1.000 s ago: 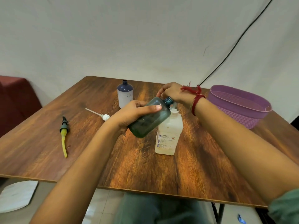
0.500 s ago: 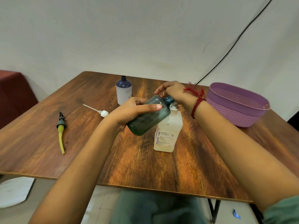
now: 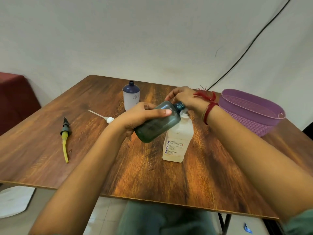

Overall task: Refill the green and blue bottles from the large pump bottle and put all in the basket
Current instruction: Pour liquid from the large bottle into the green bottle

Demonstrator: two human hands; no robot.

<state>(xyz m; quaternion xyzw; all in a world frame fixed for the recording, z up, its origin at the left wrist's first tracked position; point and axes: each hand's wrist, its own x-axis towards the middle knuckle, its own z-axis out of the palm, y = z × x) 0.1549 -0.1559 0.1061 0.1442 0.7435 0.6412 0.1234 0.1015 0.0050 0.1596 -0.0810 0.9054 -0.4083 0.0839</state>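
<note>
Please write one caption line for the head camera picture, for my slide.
Left hand tilts the green bottle to the pump bottle; right hand on the pump.

Bare forearms, red thread band (image 3: 207, 106) on right wrist, grey-green trousers (image 3: 162, 219)

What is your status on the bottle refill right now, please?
Left hand grips green bottle, tilted, neck at pump. Right hand on large pump bottle top. Blue bottle uncapped, waiting. Basket holds nothing. No obstruction.
</note>
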